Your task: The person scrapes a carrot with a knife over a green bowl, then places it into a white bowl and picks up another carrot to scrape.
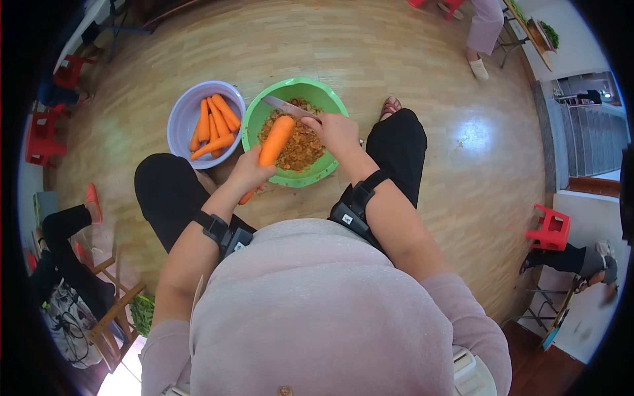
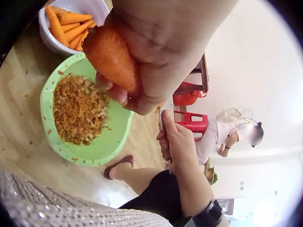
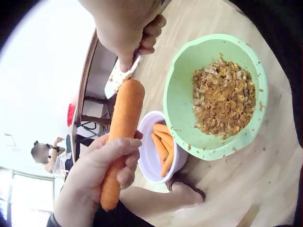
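My left hand [image 1: 247, 173] grips a whole carrot [image 1: 277, 140] by its lower half, thick end up and tilted over the near left rim of a green basin [image 1: 251, 135]. In my right hand [image 1: 335, 134] is a knife [image 1: 284, 105], its broad blade pointing left above the basin, close to the carrot's top end. Wet bits stick to the blade [image 3: 115, 84] in the right wrist view. Chopped orange and pale shavings [image 3: 225, 99] lie in the basin. To its left stands a lavender basin [image 1: 174, 125] with several whole carrots [image 1: 221, 125] in it.
Both basins stand on the wood floor [image 1: 422, 59], between and ahead of my knees. Red stools [image 1: 549, 228] are placed at the room's sides. Other people sit around, one in pink trousers [image 1: 485, 26] at the back right. A wooden chair [image 1: 112, 317] is at the left.
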The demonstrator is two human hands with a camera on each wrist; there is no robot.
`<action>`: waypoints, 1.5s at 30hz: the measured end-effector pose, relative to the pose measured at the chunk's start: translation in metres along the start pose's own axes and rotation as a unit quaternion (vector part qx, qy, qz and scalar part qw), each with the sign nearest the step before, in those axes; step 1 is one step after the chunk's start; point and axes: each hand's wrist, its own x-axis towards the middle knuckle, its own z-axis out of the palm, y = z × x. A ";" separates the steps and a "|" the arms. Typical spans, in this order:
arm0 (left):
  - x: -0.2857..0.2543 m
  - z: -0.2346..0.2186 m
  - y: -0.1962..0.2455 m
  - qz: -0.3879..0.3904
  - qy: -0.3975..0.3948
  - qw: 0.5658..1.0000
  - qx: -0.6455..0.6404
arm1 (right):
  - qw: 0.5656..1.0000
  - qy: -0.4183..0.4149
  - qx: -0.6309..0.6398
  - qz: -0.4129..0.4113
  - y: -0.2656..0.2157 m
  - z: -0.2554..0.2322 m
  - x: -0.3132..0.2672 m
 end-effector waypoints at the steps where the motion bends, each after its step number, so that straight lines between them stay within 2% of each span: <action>1: -0.002 -0.002 0.003 0.002 -0.002 1.000 0.003 | 1.000 0.002 0.001 0.003 -0.001 -0.002 0.000; 4: -0.003 -0.003 0.007 0.010 0.017 1.000 0.020 | 1.000 -0.006 -0.016 0.008 -0.011 -0.011 -0.004; 7: 0.001 -0.001 0.001 0.009 0.018 1.000 0.013 | 1.000 -0.002 0.022 -0.022 -0.022 -0.012 -0.012; 10: 0.002 0.002 0.002 0.037 0.035 0.999 -0.004 | 0.996 -0.051 0.034 -0.059 -0.026 -0.008 -0.014; 12: 0.000 0.001 0.003 0.049 0.026 0.998 0.003 | 0.997 -0.013 0.051 -0.047 -0.023 -0.005 -0.011; 16: -0.006 0.001 0.005 0.025 0.008 0.998 0.049 | 0.999 -0.028 0.010 0.016 -0.006 -0.009 0.000; 21: -0.005 0.003 0.007 0.091 0.043 0.994 0.033 | 0.998 -0.014 0.047 0.044 -0.011 -0.017 -0.002; 24: -0.003 0.003 0.010 0.068 0.025 0.997 0.007 | 0.998 -0.016 0.063 0.014 -0.023 -0.030 -0.007; 28: -0.005 0.004 0.004 0.085 0.030 0.996 0.003 | 0.998 -0.014 0.047 -0.030 -0.014 -0.011 -0.007; 30: -0.003 0.004 0.004 0.087 0.061 0.994 -0.002 | 0.999 -0.027 0.028 0.037 -0.008 -0.012 0.002; 31: -0.004 0.003 0.005 0.088 0.061 0.994 -0.001 | 0.999 -0.026 0.029 0.038 -0.007 -0.012 0.001; 34: -0.001 0.000 0.006 0.061 0.048 0.997 0.009 | 1.000 0.000 0.015 0.014 -0.010 -0.017 -0.001; 37: 0.011 0.005 -0.014 0.055 0.036 0.998 -0.013 | 0.999 0.024 0.040 0.008 -0.020 -0.019 -0.009; 39: 0.018 0.009 -0.019 0.069 0.045 0.991 -0.109 | 0.994 0.036 0.087 -0.054 -0.026 -0.019 -0.011; 40: 0.016 0.009 -0.016 0.070 0.050 0.990 -0.112 | 0.994 0.034 0.087 -0.059 -0.027 -0.016 -0.013; 42: 0.008 0.011 -0.006 0.057 0.032 0.978 -0.197 | 0.986 0.007 0.081 -0.143 -0.029 -0.007 -0.017; 43: 0.005 0.008 0.001 0.058 0.034 0.978 -0.198 | 0.981 0.013 0.089 -0.169 -0.031 -0.006 -0.018; 45: -0.001 0.002 0.011 -0.016 -0.044 0.984 -0.174 | 0.981 0.015 0.067 -0.180 -0.030 -0.005 -0.019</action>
